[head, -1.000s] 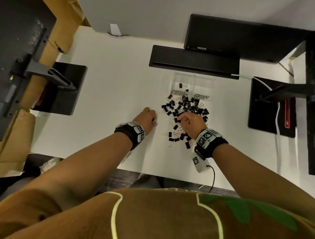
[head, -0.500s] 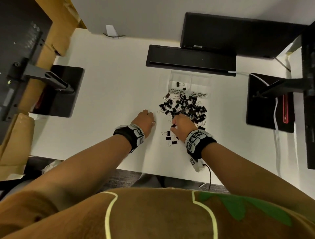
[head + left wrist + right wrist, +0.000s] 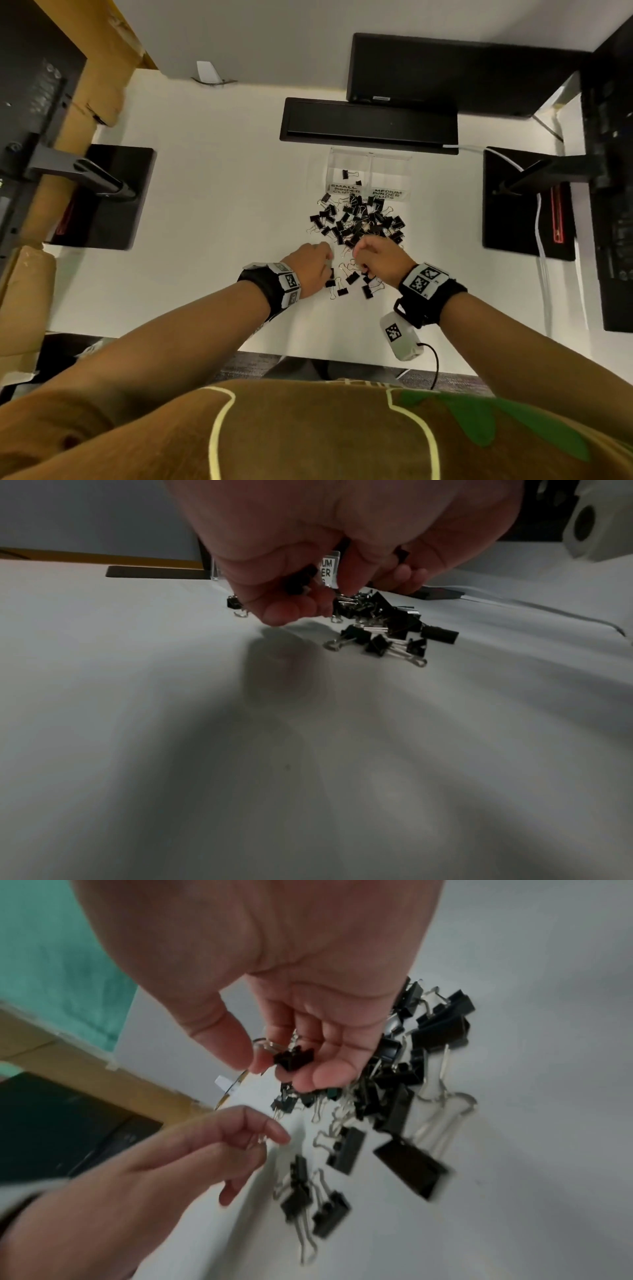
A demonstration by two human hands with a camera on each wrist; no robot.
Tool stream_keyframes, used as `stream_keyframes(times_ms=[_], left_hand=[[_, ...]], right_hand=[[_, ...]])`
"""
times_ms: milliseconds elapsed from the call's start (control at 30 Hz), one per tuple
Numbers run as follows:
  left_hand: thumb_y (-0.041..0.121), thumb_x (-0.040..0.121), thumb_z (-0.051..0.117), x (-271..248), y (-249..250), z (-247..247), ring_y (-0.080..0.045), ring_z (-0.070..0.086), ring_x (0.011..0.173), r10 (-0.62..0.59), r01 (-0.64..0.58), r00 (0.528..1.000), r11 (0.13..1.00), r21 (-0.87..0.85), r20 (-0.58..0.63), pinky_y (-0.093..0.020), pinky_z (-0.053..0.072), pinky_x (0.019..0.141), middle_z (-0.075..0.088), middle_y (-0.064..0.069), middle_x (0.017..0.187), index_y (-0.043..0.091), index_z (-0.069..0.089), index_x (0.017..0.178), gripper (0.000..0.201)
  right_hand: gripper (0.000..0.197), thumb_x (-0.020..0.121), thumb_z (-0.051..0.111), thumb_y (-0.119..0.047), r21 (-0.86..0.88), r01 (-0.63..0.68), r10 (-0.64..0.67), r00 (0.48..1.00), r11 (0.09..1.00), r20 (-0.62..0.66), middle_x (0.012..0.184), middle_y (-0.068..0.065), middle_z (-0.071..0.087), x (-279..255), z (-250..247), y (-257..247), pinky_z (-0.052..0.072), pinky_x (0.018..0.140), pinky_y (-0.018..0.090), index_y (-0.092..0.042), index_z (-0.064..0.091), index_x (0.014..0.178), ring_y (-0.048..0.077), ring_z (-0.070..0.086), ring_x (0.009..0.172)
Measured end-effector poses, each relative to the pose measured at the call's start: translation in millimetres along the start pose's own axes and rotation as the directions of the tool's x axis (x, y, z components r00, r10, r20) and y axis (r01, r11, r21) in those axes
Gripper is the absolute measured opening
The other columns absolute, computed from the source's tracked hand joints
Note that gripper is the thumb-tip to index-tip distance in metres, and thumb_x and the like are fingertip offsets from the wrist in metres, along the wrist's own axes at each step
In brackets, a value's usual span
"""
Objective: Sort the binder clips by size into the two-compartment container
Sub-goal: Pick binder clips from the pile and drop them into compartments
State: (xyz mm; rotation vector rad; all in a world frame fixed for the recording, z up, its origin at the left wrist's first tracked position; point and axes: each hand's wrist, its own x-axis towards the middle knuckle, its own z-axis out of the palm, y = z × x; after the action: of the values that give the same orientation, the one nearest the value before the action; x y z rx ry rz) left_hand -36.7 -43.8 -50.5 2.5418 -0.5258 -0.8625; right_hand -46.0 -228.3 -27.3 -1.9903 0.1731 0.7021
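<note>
A clear two-compartment container (image 3: 370,158) stands behind a pile of black binder clips (image 3: 358,219) on the white table (image 3: 205,205). Its labels read SMALL BINDER CLIPS and MEDIUM BINDER CLIPS; two clips (image 3: 346,174) lie in the small side. My right hand (image 3: 363,253) hovers over the pile's near edge. In the right wrist view, the right hand (image 3: 274,1064) pinches a small black clip (image 3: 294,1057) between thumb and fingers. My left hand (image 3: 313,262) is just left of it, fingers curled round a small clip (image 3: 301,582). Loose clips (image 3: 352,277) lie between the wrists.
A black bar (image 3: 368,121) and a monitor (image 3: 445,68) sit behind the container. Black stand bases flank the work area at left (image 3: 102,198) and right (image 3: 524,202), with a white cable (image 3: 541,240) by the right one. Cardboard (image 3: 85,85) stands far left.
My left hand has slid right to the loose clips near the pile and closed on one. My right hand has drawn back slightly toward me, holding a small clip.
</note>
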Motion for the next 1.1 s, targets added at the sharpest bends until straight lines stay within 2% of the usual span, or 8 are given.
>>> stream_keyframes(times_ms=[133, 233, 367, 500, 700, 867, 967, 1100], left_hand=[[0.031, 0.090, 0.052, 4.3, -2.4, 7.4, -0.025, 0.050, 0.108, 0.039, -0.040, 0.999, 0.997, 0.072, 0.015, -0.039, 0.048, 0.088, 0.057, -0.008, 0.116, 0.017, 0.047, 0.120, 0.033], [0.028, 0.092, 0.053, 8.1, -2.3, 7.7, -0.026, 0.050, 0.108, 0.056, -0.054, 0.998, 0.994, 0.097, -0.017, -0.037, 0.046, 0.086, 0.057, -0.009, 0.111, 0.014, 0.051, 0.114, 0.026], [0.026, 0.092, 0.054, 12.1, -1.3, 5.6, -0.024, 0.049, 0.106, 0.023, -0.020, 0.999, 0.997, 0.078, -0.039, -0.036, 0.044, 0.085, 0.057, -0.008, 0.110, 0.012, 0.054, 0.106, 0.020], [0.028, 0.093, 0.053, 13.9, 0.0, 6.2, -0.027, 0.049, 0.103, -0.010, 0.014, 0.999, 0.995, 0.103, -0.035, -0.036, 0.042, 0.083, 0.054, -0.012, 0.113, 0.006, 0.052, 0.104, 0.024], [0.017, 0.098, 0.040, 13.9, -0.5, 4.0, -0.031, 0.053, 0.086, -0.054, 0.055, 0.998, 0.990, 0.129, -0.013, -0.039, 0.043, 0.073, 0.044, -0.017, 0.119, 0.001, 0.045, 0.113, 0.022], [0.006, 0.095, 0.038, 14.8, -3.6, -0.7, -0.034, 0.055, 0.087, -0.041, 0.046, 0.999, 0.988, 0.150, -0.036, -0.038, 0.038, 0.066, 0.045, -0.019, 0.117, 0.001, 0.045, 0.112, 0.019], [0.012, 0.097, 0.037, 15.9, -4.2, -4.5, -0.034, 0.056, 0.080, -0.049, 0.057, 0.994, 0.995, 0.081, -0.098, -0.038, 0.039, 0.066, 0.048, -0.020, 0.114, -0.002, 0.049, 0.108, 0.022], [0.016, 0.096, 0.043, 15.7, -9.2, -9.2, -0.029, 0.055, 0.080, -0.028, 0.034, 0.997, 0.995, 0.095, -0.065, -0.033, 0.040, 0.069, 0.047, -0.018, 0.117, -0.001, 0.051, 0.110, 0.024]], right_hand=[[0.015, 0.084, 0.064, -0.027, -0.344, 0.075, -0.044, 0.994, 0.936, 0.097, 0.071, -0.003, 0.056, -15.7, 18.9, 1.4, 0.044, 0.059, 0.024, -0.016, 0.056, 0.080, 0.013, 0.052, 0.064], [0.028, 0.089, 0.054, -0.039, -0.681, 0.149, -0.069, 0.987, 0.717, 0.143, 0.094, 0.004, 0.063, -21.4, 32.4, 3.9, 0.047, 0.071, 0.032, -0.012, 0.056, 0.096, 0.021, 0.059, 0.085], [0.040, 0.092, 0.048, -0.043, -0.774, 0.126, -0.072, 0.992, 0.621, 0.104, 0.108, 0.009, 0.062, -18.3, 41.3, 7.2, 0.041, 0.069, 0.033, -0.007, 0.052, 0.109, 0.026, 0.059, 0.097], [0.029, 0.091, 0.045, -0.028, -0.769, 0.079, -0.061, 0.997, 0.634, 0.052, 0.110, 0.013, 0.063, -10.4, 44.6, 6.9, 0.041, 0.069, 0.033, -0.004, 0.050, 0.108, 0.030, 0.060, 0.097], [0.028, 0.087, 0.049, -0.021, -0.694, 0.058, -0.013, 0.998, 0.718, 0.069, 0.112, 0.014, 0.056, -1.8, 39.6, 10.1, 0.042, 0.074, 0.034, -0.004, 0.047, 0.109, 0.029, 0.053, 0.101], [0.005, 0.089, 0.050, -0.011, -0.589, 0.070, -0.025, 0.996, 0.805, 0.084, 0.091, 0.009, 0.054, 6.6, 24.6, 4.1, 0.036, 0.065, 0.029, -0.010, 0.045, 0.088, 0.022, 0.048, 0.080], [0.011, 0.088, 0.058, -0.018, -0.437, 0.043, -0.052, 0.999, 0.898, -0.010, 0.081, 0.001, 0.057, 12.9, 4.3, -14.6, 0.042, 0.056, 0.019, -0.012, 0.052, 0.081, 0.016, 0.055, 0.069], [0.013, 0.087, 0.062, -0.022, -0.331, 0.058, -0.136, 0.966, 0.942, -0.219, 0.081, -0.008, 0.054, 42.8, -32.4, -52.0, 0.036, 0.055, 0.009, -0.012, 0.055, 0.082, 0.000, 0.051, 0.069]])
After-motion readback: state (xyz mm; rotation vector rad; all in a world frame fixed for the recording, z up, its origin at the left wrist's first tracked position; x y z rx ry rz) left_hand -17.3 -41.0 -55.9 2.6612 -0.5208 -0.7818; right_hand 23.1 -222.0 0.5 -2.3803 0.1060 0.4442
